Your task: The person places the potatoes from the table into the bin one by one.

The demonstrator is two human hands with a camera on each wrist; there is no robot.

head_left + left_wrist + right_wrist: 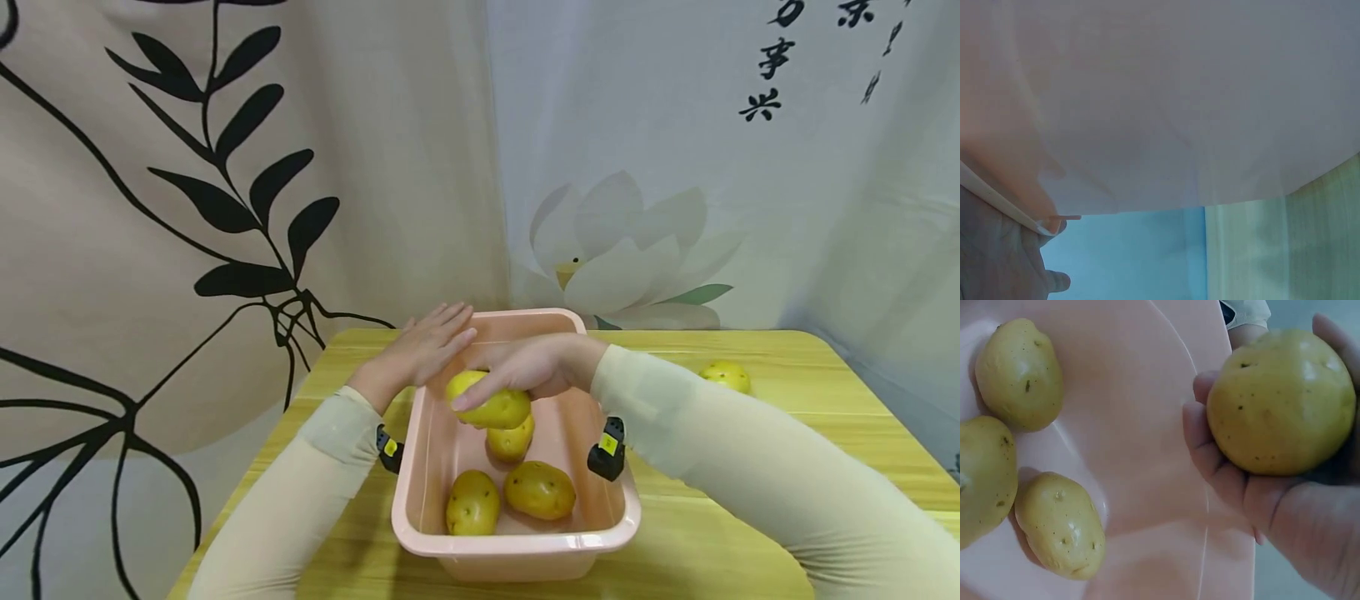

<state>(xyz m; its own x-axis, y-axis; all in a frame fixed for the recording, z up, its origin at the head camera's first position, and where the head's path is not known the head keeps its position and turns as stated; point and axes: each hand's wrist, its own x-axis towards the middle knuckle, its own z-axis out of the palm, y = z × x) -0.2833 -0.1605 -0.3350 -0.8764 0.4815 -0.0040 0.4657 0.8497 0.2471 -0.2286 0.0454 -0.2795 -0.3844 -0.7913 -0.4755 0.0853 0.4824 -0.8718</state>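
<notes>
My right hand (543, 364) grips a yellow potato (498, 408) with fingers and thumb, holding it over the far half of a pink plastic tub (517, 546). In the right wrist view the held potato (1282, 403) sits between my curled fingers and thumb, above the tub's floor. Three other potatoes lie in the tub: one (512, 442) partly hidden under the held one, one (540, 490) at the near right, one (473, 502) at the near left. My left hand (423, 346) rests at the tub's far left rim, its fingers stretched out.
Another potato (726, 377) lies on the wooden table (697, 533), right of the tub and partly behind my right sleeve (750, 450). A printed curtain (420, 167) hangs behind the table's far edge. Each wrist carries a small black camera.
</notes>
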